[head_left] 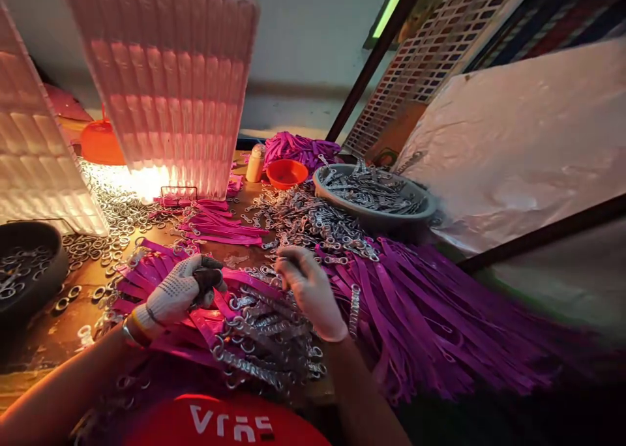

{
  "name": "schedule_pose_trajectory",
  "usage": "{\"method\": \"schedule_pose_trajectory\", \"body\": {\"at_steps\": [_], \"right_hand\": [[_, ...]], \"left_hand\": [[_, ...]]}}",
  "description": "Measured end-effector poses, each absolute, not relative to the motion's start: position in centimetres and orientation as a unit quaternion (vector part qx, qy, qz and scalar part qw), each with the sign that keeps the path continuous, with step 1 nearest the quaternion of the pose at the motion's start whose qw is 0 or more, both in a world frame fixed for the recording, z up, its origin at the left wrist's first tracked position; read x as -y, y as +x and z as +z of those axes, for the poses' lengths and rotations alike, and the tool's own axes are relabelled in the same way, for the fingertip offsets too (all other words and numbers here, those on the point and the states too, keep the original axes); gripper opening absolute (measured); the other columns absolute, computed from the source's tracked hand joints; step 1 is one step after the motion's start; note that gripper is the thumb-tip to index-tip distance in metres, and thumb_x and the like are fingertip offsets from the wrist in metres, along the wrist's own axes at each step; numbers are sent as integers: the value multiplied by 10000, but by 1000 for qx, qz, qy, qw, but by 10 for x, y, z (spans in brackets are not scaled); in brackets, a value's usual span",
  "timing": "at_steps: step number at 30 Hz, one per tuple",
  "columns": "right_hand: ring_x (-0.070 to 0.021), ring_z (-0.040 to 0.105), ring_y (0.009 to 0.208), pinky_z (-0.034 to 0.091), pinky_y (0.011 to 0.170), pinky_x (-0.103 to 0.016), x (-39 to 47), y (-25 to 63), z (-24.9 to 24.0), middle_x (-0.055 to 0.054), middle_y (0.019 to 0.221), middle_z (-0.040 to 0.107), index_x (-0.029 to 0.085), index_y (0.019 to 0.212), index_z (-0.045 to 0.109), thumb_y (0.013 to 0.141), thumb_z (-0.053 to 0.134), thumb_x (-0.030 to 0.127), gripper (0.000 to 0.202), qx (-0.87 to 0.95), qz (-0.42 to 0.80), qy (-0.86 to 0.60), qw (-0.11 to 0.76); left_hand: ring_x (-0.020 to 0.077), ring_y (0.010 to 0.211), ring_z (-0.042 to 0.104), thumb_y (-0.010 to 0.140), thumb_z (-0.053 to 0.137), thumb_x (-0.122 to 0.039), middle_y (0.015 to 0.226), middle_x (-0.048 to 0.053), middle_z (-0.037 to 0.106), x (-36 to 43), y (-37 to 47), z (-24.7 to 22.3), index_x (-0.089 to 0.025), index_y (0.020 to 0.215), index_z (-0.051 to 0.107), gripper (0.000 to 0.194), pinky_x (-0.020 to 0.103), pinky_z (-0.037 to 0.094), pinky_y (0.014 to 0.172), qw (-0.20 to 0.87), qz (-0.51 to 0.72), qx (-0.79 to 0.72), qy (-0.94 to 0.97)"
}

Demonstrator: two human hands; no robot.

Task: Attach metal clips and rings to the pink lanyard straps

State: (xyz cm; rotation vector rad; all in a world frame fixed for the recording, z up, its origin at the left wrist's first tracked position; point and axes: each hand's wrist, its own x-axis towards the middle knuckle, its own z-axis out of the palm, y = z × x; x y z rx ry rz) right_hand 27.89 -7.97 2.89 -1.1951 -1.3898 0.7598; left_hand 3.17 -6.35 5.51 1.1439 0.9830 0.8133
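Observation:
My left hand [183,289] wears a white dotted glove with dark, worn fingertips. Its fingers are closed on a magenta strap [254,282] that runs to the right. To the right, my right hand [308,289] wears a thin pale glove. Its fingers are curled together, and what they hold, if anything, is too small to name. Beneath both hands lies a pile of magenta straps with silver metal clasps [254,368]. Some of the pile is hidden by my hands and the red cap-like shape [220,426] at the bottom.
Loose metal rings [117,218] and a dark bowl [61,257] are at left, by lit translucent panels [186,94]. A grey basin [391,218] of metal clasps, an orange bowl [287,174] and a bottle [255,163] stand behind. Long purple straps [415,309] spread right.

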Motion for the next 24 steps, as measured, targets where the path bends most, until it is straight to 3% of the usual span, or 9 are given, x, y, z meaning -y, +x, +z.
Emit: {"method": "schedule_pose_trajectory", "body": {"at_steps": [3, 7, 10, 13, 17, 21, 24], "right_hand": [[-151, 595, 851, 480, 793, -279, 80, 238, 46, -13, 975, 662, 219, 1127, 636, 885, 574, 294, 261, 663, 340, -473, 470], [-154, 606, 857, 483, 807, -287, 81, 210, 61, 8, 950, 671, 217, 1141, 648, 828, 581, 259, 323, 666, 421, -445, 425], [-153, 610, 845, 487, 788, -283, 81, 206, 66, 19, 936, 671, 212, 1094, 660, 781, 584, 233, 322, 623, 474, -454, 424], [-167, 617, 867, 493, 789, -290, 85, 205, 63, 8, 967, 675, 205, 1108, 649, 757, 596, 242, 357, 597, 460, -483, 445], [-184, 618, 929, 496, 851, -315, 96, 201, 53, -25, 1048, 675, 213, 1204, 616, 849, 595, 302, 367, 605, 361, -519, 484], [-193, 605, 1027, 478, 930, -329, 103, 203, 49, -60, 1118, 657, 231, 1214, 630, 955, 524, 279, 284, 671, 239, -496, 497], [-188, 621, 1018, 492, 920, -315, 99, 213, 51, -50, 1074, 676, 261, 1168, 669, 995, 501, 270, 241, 718, 232, -451, 477]], "left_hand": [[58, 440, 471, 848, 677, -313, 683, 2, 669, 68, 32, 60, -156, 920, 548, 216, 162, 349, 394, 595, 366, -443, 562], [63, 504, 473, 843, 680, -299, 654, -19, 614, 71, 28, 66, -150, 841, 615, 162, 178, 393, 461, 553, 383, -423, 608], [61, 492, 451, 826, 712, -343, 611, -22, 580, 71, 26, 66, -141, 840, 677, 206, 180, 361, 456, 586, 381, -414, 583], [71, 532, 505, 798, 754, -370, 699, 21, 659, 71, 25, 61, -144, 964, 743, 281, 190, 391, 498, 651, 375, -399, 526], [99, 711, 618, 796, 763, -296, 953, 74, 734, 72, 26, 54, -180, 1126, 753, 349, 181, 446, 601, 721, 362, -357, 471], [70, 568, 553, 817, 753, -309, 813, 50, 722, 71, 28, 51, -175, 1204, 702, 413, 157, 347, 481, 695, 379, -385, 474], [83, 527, 538, 806, 768, -347, 788, 54, 723, 71, 28, 54, -178, 1260, 629, 504, 175, 342, 462, 659, 406, -408, 485]]}}
